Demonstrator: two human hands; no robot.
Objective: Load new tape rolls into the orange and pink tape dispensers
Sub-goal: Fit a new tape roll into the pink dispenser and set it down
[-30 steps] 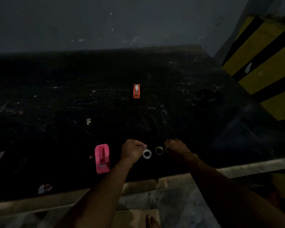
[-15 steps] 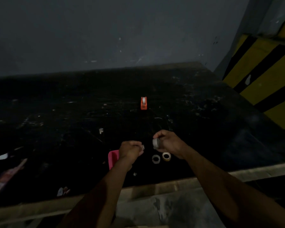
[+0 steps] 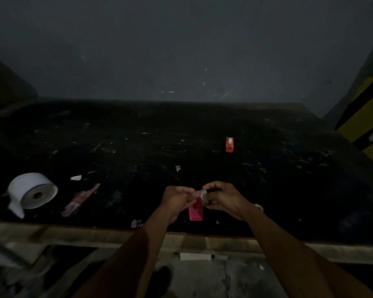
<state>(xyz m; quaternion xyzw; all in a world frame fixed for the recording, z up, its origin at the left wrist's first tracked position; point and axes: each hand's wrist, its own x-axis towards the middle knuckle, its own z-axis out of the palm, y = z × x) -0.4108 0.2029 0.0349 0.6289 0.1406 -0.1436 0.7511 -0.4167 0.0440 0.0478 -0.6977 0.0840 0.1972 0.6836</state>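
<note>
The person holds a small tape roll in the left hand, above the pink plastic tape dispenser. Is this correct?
Not quite. The head view shows the small tape roll in the right hand, not the left hand. It is indeed held above the pink plastic tape dispenser.

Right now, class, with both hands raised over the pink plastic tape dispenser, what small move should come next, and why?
Probably peel the loose end free. The right hand grips a small pale tape roll, and the left hand pinches at its edge just above the pink plastic tape dispenser, which stands on the dark table and looks unloaded.
</note>
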